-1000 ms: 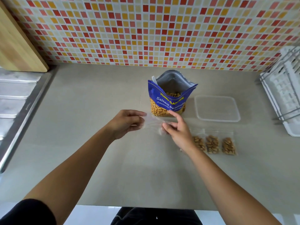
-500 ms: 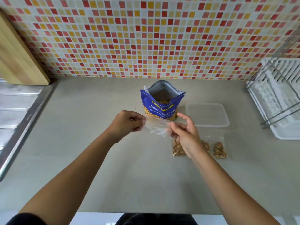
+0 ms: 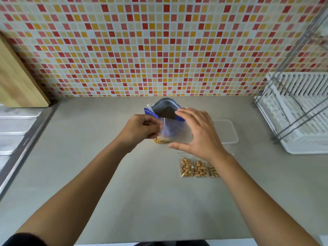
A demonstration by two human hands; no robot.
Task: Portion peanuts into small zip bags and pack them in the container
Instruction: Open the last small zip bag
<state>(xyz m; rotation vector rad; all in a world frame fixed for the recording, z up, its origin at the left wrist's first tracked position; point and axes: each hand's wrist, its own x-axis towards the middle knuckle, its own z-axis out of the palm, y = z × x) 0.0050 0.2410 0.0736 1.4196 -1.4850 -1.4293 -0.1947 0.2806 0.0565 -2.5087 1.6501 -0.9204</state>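
Left grip [image 3: 142, 129] pinches the left edge of the empty zip bag [image 3: 177, 133], held just in front of the open peanut pouch [image 3: 166, 110] with its long axis left-right. Right grip [image 3: 200, 134] is spread, fingers fairly straight, at the bag's right end; contact unclear. The pouch mouth sits just behind the bag and the right grip is nearer it, so opening the bag looks next. Filled bags [image 3: 195, 168] lie on the desk [image 3: 124, 201] front-right of the pouch, container [image 3: 229, 132] to its right.

no legible text; peanut pouch [image 3: 165, 109] print hidden behind zip bag [image 3: 177, 132].
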